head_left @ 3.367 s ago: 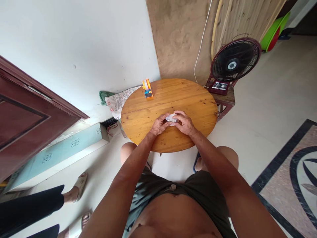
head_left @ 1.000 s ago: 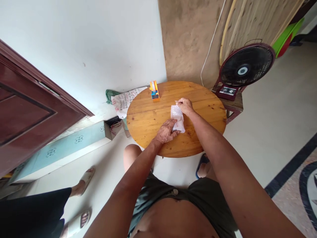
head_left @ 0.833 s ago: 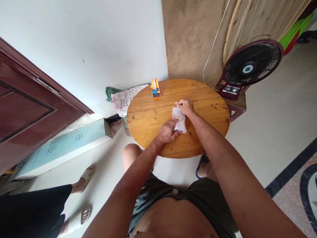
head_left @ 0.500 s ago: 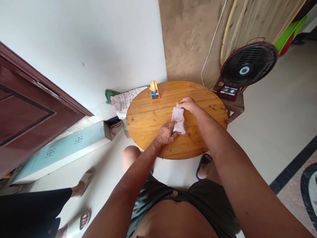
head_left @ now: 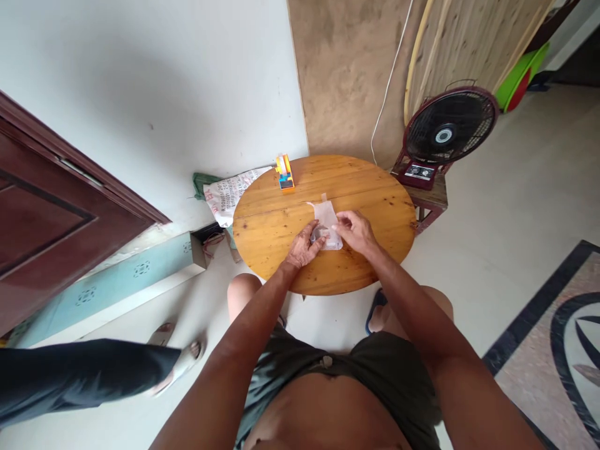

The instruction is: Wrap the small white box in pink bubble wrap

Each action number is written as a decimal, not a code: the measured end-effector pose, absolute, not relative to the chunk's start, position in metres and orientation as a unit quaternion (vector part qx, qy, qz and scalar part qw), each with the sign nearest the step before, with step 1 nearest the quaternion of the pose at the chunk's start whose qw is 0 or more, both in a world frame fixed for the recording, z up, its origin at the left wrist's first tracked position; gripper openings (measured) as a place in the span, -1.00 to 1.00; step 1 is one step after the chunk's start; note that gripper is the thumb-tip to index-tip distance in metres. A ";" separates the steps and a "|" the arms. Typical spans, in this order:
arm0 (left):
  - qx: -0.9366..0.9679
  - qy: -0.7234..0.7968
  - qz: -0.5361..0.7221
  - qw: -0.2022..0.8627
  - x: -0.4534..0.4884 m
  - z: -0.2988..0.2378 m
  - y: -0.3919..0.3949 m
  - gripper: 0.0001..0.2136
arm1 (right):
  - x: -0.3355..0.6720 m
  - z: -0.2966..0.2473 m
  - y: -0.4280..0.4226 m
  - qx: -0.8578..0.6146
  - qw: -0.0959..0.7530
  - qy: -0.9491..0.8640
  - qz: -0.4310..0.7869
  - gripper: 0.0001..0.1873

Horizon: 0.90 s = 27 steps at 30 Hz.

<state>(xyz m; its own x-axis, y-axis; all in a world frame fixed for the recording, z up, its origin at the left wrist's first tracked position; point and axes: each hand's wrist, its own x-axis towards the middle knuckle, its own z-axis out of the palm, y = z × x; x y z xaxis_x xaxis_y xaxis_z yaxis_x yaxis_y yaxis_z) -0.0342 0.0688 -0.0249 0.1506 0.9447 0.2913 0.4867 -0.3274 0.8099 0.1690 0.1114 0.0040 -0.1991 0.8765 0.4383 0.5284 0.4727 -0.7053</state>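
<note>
Drawn nearer, the right hand point(head_left: 355, 231) curled at the translucent plastic's point(head_left: 325, 214) right edge, grip unclear; the left hand point(head_left: 302, 245), fingers parted, steadied it. Folding seemed underway, calling for even pressure.

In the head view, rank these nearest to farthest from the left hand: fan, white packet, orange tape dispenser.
1. White packet: touching the left hand, on its right.
2. Orange tape dispenser: on the table, ahead-left.
3. Fan: on the stool at right.
</note>
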 end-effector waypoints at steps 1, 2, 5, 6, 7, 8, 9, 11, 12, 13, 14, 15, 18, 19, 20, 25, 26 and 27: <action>0.692 0.511 0.427 0.277 -0.035 -0.026 0.069 -0.45 | 0.169 0.002 0.097 -0.455 0.417 -0.767 0.177 -0.58; 0.680 0.512 0.448 0.273 -0.035 -0.029 0.070 -0.45 | 0.168 0.000 0.086 -0.445 0.407 -0.784 0.149 -0.55; 0.647 0.507 0.504 0.266 -0.037 -0.039 0.074 -0.46 | 0.162 -0.001 0.067 -0.440 0.385 -0.806 0.088 -0.49; 0.636 0.508 0.518 0.263 -0.038 -0.042 0.076 -0.46 | 0.159 -0.001 0.066 -0.445 0.385 -0.805 0.078 -0.50; 0.627 0.512 0.528 0.258 -0.039 -0.044 0.077 -0.45 | 0.157 -0.001 0.066 -0.453 0.387 -0.800 0.073 -0.52; 0.622 0.518 0.533 0.247 -0.040 -0.045 0.078 -0.45 | 0.156 0.000 0.067 -0.467 0.388 -0.791 0.074 -0.55; 0.623 0.524 0.533 0.229 -0.041 -0.046 0.078 -0.45 | 0.156 0.000 0.069 -0.486 0.389 -0.779 0.077 -0.57; 0.641 0.536 0.521 0.173 -0.042 -0.043 0.077 -0.44 | 0.158 0.000 0.075 -0.534 0.382 -0.750 0.085 -0.58; 0.655 0.539 0.511 0.140 -0.042 -0.041 0.076 -0.44 | 0.159 0.001 0.079 -0.556 0.374 -0.737 0.089 -0.57; 0.671 0.539 0.497 0.110 -0.042 -0.039 0.074 -0.45 | 0.161 0.001 0.082 -0.576 0.364 -0.726 0.091 -0.56; 0.689 0.537 0.480 0.083 -0.041 -0.036 0.073 -0.46 | 0.164 0.003 0.085 -0.595 0.351 -0.717 0.094 -0.55; 0.707 0.533 0.461 0.061 -0.040 -0.034 0.072 -0.48 | 0.165 0.004 0.088 -0.612 0.335 -0.710 0.096 -0.55; 0.757 0.515 0.401 0.023 -0.038 -0.028 0.068 -0.54 | 0.167 0.012 0.096 -0.655 0.265 -0.699 0.107 -0.57; 0.769 0.511 0.384 0.019 -0.037 -0.027 0.067 -0.56 | 0.167 0.015 0.098 -0.662 0.239 -0.702 0.109 -0.59; 0.776 0.511 0.369 0.019 -0.036 -0.026 0.066 -0.58 | 0.165 0.018 0.100 -0.664 0.213 -0.708 0.111 -0.62; 0.772 0.542 0.330 0.039 -0.034 -0.023 0.063 -0.61 | 0.153 0.032 0.112 -0.642 0.132 -0.746 0.122 -0.73; 0.769 0.547 0.327 0.044 -0.034 -0.024 0.063 -0.61 | 0.151 0.034 0.116 -0.641 0.124 -0.746 0.127 -0.72; 0.768 0.550 0.326 0.047 -0.034 -0.024 0.063 -0.61 | 0.149 0.036 0.119 -0.642 0.118 -0.746 0.131 -0.71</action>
<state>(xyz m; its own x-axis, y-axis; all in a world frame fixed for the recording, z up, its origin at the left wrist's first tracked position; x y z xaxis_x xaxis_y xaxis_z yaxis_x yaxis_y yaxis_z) -0.0336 0.0630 -0.0238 0.1832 0.8750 0.4480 0.8136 -0.3908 0.4305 0.1494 0.1192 0.0365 -0.1470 0.9891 0.0071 0.9274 0.1403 -0.3469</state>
